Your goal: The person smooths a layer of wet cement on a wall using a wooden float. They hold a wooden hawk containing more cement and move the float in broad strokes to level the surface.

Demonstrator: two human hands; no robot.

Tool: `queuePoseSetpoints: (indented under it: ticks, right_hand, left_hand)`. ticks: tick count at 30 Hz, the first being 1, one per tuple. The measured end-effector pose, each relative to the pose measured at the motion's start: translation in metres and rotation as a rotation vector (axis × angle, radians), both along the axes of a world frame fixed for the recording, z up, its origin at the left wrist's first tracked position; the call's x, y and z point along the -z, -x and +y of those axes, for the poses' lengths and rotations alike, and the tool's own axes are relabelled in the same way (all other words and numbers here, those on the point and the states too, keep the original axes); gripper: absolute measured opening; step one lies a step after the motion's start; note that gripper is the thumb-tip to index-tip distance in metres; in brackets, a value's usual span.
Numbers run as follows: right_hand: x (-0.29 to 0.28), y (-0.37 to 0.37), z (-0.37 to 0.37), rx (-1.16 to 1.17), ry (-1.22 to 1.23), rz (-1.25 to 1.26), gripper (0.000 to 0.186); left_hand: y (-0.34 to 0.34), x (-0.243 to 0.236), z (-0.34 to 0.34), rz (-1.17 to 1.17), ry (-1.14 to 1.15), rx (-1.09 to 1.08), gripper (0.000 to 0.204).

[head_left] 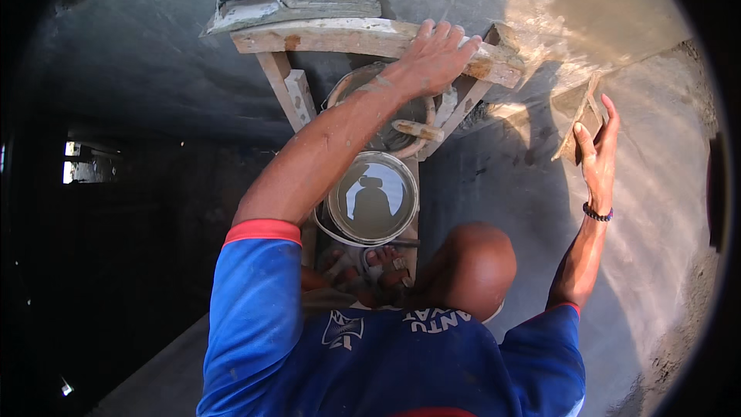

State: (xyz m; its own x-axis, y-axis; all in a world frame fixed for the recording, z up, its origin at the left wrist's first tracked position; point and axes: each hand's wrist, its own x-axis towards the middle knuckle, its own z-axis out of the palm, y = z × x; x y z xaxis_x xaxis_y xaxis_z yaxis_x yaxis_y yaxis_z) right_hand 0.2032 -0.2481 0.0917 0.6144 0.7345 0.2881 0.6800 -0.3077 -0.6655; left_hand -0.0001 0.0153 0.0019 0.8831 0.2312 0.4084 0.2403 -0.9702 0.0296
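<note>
My left hand [436, 54] rests on a wooden beam [340, 37], its fingers curled over the far edge near the right end. My right hand [598, 143] is raised at the grey plastered wall [532, 208] on the right. A thin, stiff, tan folded piece [584, 120] is pinched there between thumb and fingers; its exact kind I cannot make out. Below my left forearm, a round bucket [372, 199] holds greyish liquid with a dark reflection. Behind it, partly hidden by the arm, sits a second container [428, 112] with a wooden handle [419, 130] across its rim.
On the beam's left end lies a long plastering float [293, 9] with a raised handle. Slanting wooden legs [282, 89] support the beam. My bent knee [478, 266] and feet [386, 262] are close to the bucket. The left side is very dark, and sunlight falls across the right wall.
</note>
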Motion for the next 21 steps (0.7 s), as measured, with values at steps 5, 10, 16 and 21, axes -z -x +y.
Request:
queuePoseSetpoints:
  ticks: [5,10,16,21]
  right_hand:
    - [0.008,0.03,0.006,-0.394,0.216,0.582,0.057]
    - [0.087,0.079,0.082,-0.559,0.482,0.572,0.036]
    - [0.211,0.13,0.193,-0.584,0.655,0.613,0.046]
    - [0.306,0.137,0.231,-0.635,0.378,0.684,0.045]
  left_hand:
    - [-0.008,-0.016,0.014,0.162,0.168,0.057,0.061]
    - [-0.001,-0.029,0.018,0.338,0.401,0.081,0.071]
    - [0.0,-0.028,0.014,0.338,0.361,0.091,0.072]
    - [-0.018,-0.031,0.007,0.302,0.358,0.146,0.072]
